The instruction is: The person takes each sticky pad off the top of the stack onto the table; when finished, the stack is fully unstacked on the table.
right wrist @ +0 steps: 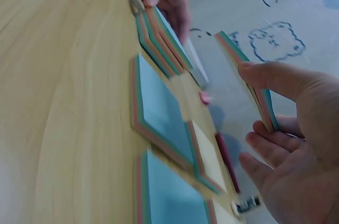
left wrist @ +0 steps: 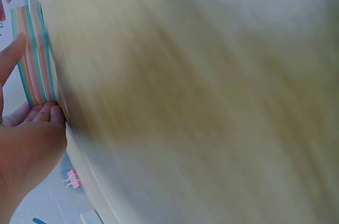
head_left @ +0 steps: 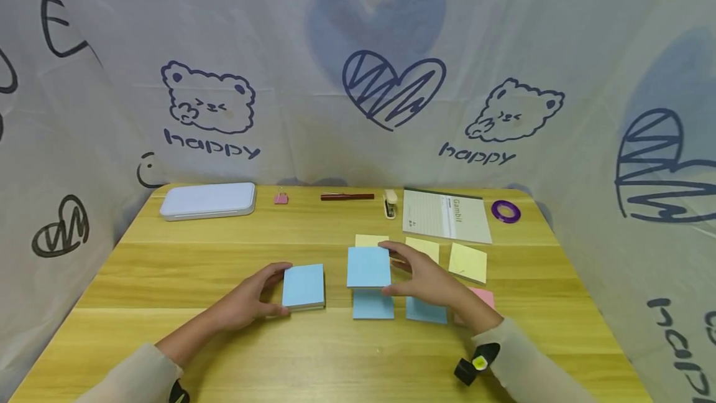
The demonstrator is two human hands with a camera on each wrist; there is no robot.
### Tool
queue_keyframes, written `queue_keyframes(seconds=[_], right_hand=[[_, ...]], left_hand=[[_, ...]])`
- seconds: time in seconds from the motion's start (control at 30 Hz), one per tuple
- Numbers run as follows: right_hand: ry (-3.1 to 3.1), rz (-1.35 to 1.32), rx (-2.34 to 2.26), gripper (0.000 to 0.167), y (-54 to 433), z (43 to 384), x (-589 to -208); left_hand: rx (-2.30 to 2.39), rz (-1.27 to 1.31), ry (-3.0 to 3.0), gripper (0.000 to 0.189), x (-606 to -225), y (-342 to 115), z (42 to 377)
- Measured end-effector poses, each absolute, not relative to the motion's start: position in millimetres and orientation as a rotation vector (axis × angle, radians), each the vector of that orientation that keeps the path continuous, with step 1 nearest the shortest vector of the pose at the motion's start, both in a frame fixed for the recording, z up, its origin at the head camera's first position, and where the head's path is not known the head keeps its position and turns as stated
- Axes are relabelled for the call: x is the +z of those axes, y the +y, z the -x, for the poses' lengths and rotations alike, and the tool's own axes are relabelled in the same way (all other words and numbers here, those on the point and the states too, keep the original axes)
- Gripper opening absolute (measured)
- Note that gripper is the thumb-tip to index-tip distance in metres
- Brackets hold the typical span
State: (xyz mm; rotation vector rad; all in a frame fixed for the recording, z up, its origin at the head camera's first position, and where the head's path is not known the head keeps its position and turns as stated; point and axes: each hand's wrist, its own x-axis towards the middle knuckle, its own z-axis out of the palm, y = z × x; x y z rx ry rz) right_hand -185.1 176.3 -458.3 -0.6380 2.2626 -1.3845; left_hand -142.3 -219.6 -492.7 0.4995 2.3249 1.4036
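My left hand (head_left: 246, 303) grips a stack of sticky note pads (head_left: 303, 286) on the table, blue on top, thumb at the near edge and fingers at the far edge. Striped layers show along the stack's side (left wrist: 37, 57) in the left wrist view. Raised above the table, a blue-topped sticky note pad (head_left: 368, 267) is pinched by my right hand (head_left: 427, 275). Below it lie two blue-topped pads (head_left: 373, 306) (head_left: 426, 311), with yellow-topped pads (head_left: 371, 240) (head_left: 424, 247) (head_left: 468, 262) behind. A pink-topped pad (head_left: 483, 296) is partly hidden by my right wrist.
Along the table's back edge lie a white case (head_left: 208, 201), a pink binder clip (head_left: 281, 198), a dark red pen (head_left: 347, 197), a small stapler (head_left: 390, 204), a notepad (head_left: 446, 215) and a purple tape roll (head_left: 506, 211). Printed cloth walls (head_left: 302, 117) enclose the table.
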Motion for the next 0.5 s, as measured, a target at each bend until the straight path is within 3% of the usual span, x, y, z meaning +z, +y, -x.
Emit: queue_keyframes(seconds=[0.5], right_hand=[[2.442,0.485,-1.325,0.093,294.3,175.8,-459.2]], left_hand=[[1.428,-0.478,2.296,0.09,-494.8,-219.9,143.2]])
